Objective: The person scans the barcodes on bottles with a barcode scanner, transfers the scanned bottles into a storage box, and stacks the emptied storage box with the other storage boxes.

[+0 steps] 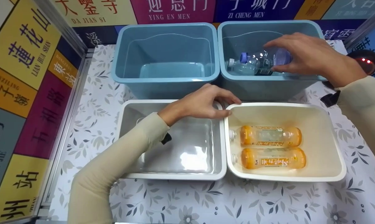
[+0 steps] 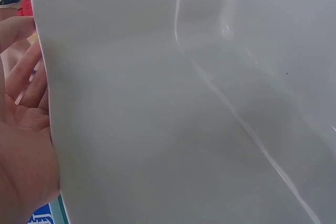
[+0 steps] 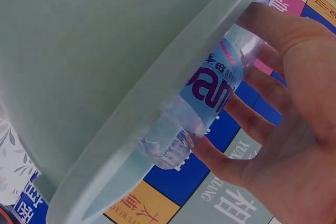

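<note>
Two bare hands are at work among four bins on a leaf-patterned tabletop (image 1: pixel 181 199). The right hand (image 1: pixel 311 57) dips into a blue bin (image 1: pixel 262 88), its thumb and fingers spread in a wide arch about a clear labelled bottle (image 3: pixel 210 90); one finger seems to meet the bottle near its base, but whether the others touch cannot be told. Just left of that hand, a violet cap (image 1: pixel 244 57) and a white cap (image 1: pixel 231 62) show on bottles lying in the same bin. The left hand (image 1: pixel 203 102) is loosely bent, thumb and fingertips at the far left corner of a cream bin (image 1: pixel 318 143). That bin, right of the left hand and nearer than the right, contains two orange-and-clear bottles (image 1: pixel 269 136) lying side by side, caps toward the left. A grey bin (image 1: pixel 175 137) stands under the left hand's wrist, and another blue bin (image 1: pixel 165 88) is just beyond the left hand. Past the right wrist is a dark device (image 1: pixel 363 61) with red lights.
</note>
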The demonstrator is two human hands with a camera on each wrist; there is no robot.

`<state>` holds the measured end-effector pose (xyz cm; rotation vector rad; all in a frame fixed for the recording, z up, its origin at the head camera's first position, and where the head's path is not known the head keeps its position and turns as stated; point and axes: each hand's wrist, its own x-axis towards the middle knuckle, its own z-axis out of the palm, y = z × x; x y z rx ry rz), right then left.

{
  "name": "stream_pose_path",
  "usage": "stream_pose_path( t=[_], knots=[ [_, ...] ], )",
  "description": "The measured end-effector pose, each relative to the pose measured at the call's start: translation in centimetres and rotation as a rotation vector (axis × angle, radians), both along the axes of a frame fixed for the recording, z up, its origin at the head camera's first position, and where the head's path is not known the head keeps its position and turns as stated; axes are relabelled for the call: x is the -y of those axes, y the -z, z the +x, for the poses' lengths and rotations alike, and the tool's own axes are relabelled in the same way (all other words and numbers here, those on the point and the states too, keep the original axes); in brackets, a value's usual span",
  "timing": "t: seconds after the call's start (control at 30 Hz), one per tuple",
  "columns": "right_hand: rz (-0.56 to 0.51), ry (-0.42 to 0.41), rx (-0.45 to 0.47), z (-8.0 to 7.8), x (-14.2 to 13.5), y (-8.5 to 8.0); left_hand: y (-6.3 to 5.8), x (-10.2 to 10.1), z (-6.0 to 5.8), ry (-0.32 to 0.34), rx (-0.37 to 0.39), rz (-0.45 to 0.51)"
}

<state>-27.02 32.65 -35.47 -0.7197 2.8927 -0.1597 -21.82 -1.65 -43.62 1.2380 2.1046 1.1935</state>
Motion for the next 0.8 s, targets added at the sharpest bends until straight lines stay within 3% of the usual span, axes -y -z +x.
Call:
stream_pose_path(
  t=[0.8],
  knots=[
    [-0.014, 0.019, 0.014, 1.1, -0.4, -0.1, -0.1, 0.0, 0.1, -0.006, 0.002, -0.001]
  ],
)
